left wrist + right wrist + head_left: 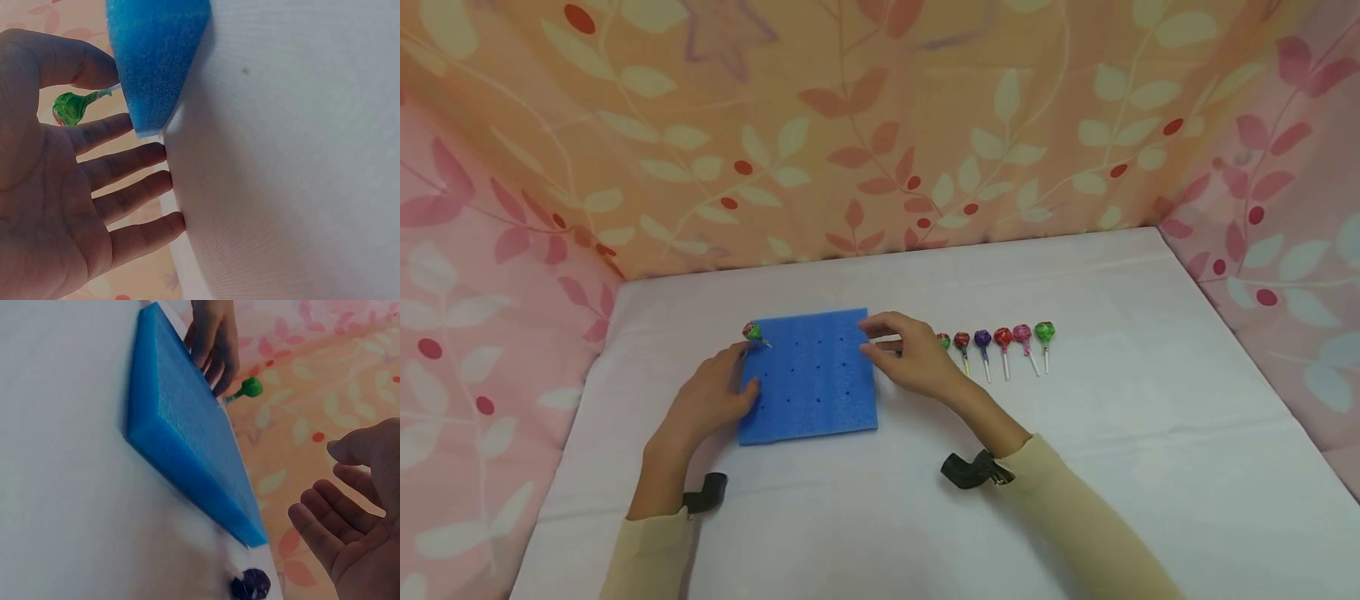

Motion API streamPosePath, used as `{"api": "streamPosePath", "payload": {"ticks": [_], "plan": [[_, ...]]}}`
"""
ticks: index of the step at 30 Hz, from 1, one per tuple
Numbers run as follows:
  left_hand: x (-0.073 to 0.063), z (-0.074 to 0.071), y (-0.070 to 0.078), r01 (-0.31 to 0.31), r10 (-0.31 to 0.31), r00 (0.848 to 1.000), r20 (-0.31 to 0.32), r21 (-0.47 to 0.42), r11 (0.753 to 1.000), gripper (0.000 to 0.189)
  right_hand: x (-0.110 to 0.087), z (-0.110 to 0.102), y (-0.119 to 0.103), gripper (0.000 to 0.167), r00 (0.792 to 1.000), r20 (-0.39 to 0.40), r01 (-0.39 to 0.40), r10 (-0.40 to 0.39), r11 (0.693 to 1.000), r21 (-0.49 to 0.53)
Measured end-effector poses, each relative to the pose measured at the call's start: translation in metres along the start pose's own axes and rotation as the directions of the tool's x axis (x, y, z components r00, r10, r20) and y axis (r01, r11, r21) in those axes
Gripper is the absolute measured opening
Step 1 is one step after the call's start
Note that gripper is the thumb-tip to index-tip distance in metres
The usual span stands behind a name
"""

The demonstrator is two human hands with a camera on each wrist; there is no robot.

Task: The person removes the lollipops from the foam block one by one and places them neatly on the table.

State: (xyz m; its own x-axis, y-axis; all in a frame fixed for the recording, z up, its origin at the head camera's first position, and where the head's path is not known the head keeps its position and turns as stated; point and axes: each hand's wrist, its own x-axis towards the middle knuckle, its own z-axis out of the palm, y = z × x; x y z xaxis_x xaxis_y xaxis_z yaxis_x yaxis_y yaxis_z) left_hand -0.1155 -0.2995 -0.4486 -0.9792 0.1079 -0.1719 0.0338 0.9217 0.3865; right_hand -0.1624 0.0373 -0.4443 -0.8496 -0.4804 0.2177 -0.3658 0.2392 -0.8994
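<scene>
A blue foam board (808, 379) dotted with small holes lies on the white-covered table. One lollipop (752, 332) in a green and red wrapper stands by its stick in the board's far left corner. My left hand (703, 404) rests along the board's left edge, thumb over the top face and the other fingers spread at the side, as the left wrist view (62, 187) confirms. At the right edge, my right hand (917, 358) hovers with fingers loosely bent and nothing in them. In the right wrist view its palm (369, 562) faces the board.
Right of the board is a row of several wrapped lollipops, among them a purple one (982, 338), a red one (1003, 337), a pink one (1022, 333) and a green one (1044, 332). My right hand partly covers the row's left end. Floral curtains (880, 125) enclose the table.
</scene>
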Motion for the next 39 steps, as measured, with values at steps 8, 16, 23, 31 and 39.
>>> {"api": "streamPosePath", "payload": {"ticks": [8, 16, 23, 31, 39], "plan": [[0.002, -0.001, 0.001, -0.007, 0.007, 1.000, -0.005, -0.002, 1.000, 0.070, 0.015, 0.024, 0.000, 0.037, 0.999, 0.036, 0.021, -0.022, 1.000, 0.017], [0.005, -0.007, 0.001, -0.007, 0.007, 1.000, -0.010, 0.012, 1.000, 0.069, 0.033, 0.048, -0.002, 0.039, 0.994, 0.105, -0.001, 0.001, 1.000, 0.007], [0.004, -0.005, -0.002, 0.011, -0.011, 1.000, -0.009, 0.015, 1.000, 0.069, 0.049, 0.074, -0.004, 0.040, 0.991, 0.129, 0.015, -0.016, 1.000, 0.008], [0.002, -0.004, 0.001, -0.007, 0.007, 1.000, -0.019, 0.006, 1.000, 0.068, 0.060, 0.102, -0.002, 0.037, 0.996, 0.087, -0.001, -0.002, 1.000, 0.029], [0.003, 0.000, 0.000, 0.007, -0.008, 1.000, -0.025, -0.007, 1.000, 0.068, 0.069, 0.110, 0.000, 0.038, 0.998, 0.069, -0.013, 0.009, 0.998, 0.058]]}}
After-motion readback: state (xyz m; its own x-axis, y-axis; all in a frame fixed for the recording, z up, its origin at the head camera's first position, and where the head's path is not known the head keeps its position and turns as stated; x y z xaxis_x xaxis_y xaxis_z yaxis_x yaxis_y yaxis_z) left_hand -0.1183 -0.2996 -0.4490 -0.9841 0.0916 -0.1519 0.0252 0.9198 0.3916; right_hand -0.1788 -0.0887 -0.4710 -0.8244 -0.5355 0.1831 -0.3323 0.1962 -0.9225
